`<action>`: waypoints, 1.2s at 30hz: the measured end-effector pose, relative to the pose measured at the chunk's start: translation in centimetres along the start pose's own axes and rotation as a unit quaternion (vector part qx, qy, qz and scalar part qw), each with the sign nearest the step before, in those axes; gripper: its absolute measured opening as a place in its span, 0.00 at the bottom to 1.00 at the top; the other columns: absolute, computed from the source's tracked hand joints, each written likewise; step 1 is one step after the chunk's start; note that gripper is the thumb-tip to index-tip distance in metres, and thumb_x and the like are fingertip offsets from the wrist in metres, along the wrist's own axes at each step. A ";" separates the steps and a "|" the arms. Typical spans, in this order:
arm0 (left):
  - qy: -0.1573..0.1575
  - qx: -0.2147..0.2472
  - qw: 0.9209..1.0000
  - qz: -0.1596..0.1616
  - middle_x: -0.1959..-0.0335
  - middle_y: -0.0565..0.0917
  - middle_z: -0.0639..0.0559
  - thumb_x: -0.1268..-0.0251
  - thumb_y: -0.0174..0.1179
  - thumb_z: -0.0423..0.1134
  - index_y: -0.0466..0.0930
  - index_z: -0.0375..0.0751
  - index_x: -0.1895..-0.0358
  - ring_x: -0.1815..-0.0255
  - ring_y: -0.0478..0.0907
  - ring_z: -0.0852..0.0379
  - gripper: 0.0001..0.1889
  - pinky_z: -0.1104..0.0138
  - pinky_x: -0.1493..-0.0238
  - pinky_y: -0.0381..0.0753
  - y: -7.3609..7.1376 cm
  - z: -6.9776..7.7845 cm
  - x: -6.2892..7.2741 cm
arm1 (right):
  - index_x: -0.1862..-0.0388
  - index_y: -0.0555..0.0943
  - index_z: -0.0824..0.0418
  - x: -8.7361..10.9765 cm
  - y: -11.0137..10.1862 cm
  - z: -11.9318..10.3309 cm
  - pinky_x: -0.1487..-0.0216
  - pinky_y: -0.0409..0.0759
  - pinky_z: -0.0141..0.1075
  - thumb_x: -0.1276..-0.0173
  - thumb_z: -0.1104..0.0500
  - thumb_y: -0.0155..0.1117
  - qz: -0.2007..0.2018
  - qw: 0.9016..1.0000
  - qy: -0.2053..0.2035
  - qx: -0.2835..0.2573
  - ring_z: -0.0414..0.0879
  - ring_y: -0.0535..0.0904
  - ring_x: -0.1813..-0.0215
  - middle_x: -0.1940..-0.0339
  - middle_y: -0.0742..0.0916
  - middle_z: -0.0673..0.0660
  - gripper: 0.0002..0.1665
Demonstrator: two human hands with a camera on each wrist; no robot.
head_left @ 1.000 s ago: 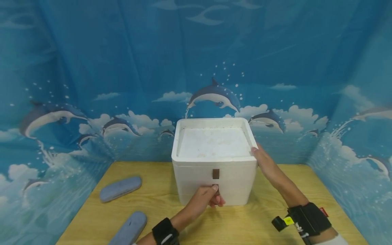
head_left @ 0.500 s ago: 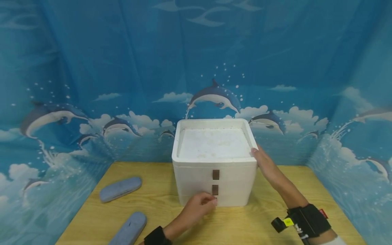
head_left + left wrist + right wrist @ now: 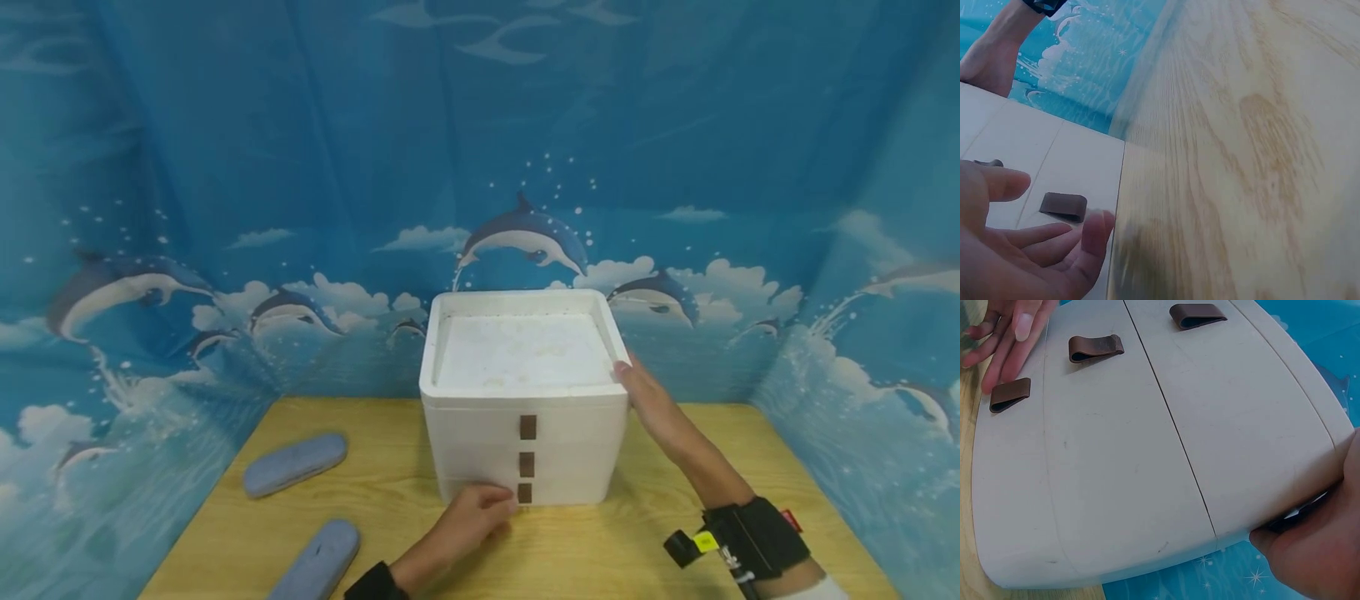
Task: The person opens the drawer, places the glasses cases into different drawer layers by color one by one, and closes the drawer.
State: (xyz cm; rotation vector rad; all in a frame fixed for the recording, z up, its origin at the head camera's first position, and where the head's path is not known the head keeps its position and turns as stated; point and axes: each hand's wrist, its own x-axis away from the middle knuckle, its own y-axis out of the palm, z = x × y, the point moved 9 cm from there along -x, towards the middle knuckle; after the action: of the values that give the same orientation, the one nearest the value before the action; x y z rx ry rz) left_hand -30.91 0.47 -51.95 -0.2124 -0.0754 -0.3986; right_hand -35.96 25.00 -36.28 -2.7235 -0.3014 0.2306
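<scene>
A white drawer box (image 3: 525, 437) with a recessed top stands on the table, three brown pull tabs down its front. My left hand (image 3: 472, 521) is low at the front, just left of the bottom tab (image 3: 525, 493). In the left wrist view its fingers (image 3: 1047, 244) are loosely bent beside that tab (image 3: 1065, 205), and nothing is held. The middle tab (image 3: 1094, 348) and top tab (image 3: 1197, 315) are untouched. With a digit over the top rim, my right hand (image 3: 652, 404) holds the box's right side; its other fingers are mostly hidden. All drawers look closed.
Two grey-blue oblong cases lie on the left of the wooden table (image 3: 600, 550): one farther back (image 3: 296, 463), one at the near edge (image 3: 315, 562), partly cut off. A blue dolphin-print curtain (image 3: 360, 167) stands close behind the table.
My left hand has let go of the middle tab and moved down, passing the bottom tab to its left. My right hand and the box stay in place.
</scene>
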 end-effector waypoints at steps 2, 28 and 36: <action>-0.008 0.014 1.000 -0.003 0.68 0.88 0.41 0.28 0.62 0.40 0.85 0.28 0.48 0.72 0.79 0.59 0.17 0.67 0.69 0.81 0.3 -0.3 -0.1 | 0.13 0.31 0.52 -0.1 0.0 0.0 0.24 0.43 0.79 0.14 0.38 0.27 -0.001 1.000 -0.001 -0.002 0.69 0.32 0.13 0.12 0.37 0.62 0.41; -0.055 0.130 0.990 -0.001 0.63 0.88 0.46 0.18 0.50 0.48 0.82 0.31 0.57 0.76 0.78 0.61 0.21 0.72 0.76 0.77 4.0 -1.4 -1.7 | 0.13 0.29 0.47 0.0 0.0 0.1 0.25 0.44 0.80 0.14 0.36 0.26 -0.006 1.000 0.019 0.013 0.69 0.32 0.13 0.12 0.36 0.60 0.41; -0.056 0.129 0.989 0.033 0.74 0.85 0.53 0.18 0.51 0.46 0.83 0.31 0.62 0.80 0.76 0.61 0.21 0.71 0.78 0.76 4.0 -2.2 -1.9 | 0.13 0.31 0.51 0.1 0.0 0.2 0.24 0.45 0.78 0.14 0.38 0.27 -0.001 1.000 0.016 0.009 0.69 0.33 0.13 0.12 0.37 0.63 0.41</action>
State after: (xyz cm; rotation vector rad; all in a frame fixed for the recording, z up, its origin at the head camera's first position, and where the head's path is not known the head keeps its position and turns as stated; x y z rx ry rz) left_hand -31.00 4.29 -55.06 0.0192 -0.2286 -0.3081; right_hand -35.92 25.08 -36.43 -2.7056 -0.2908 0.1869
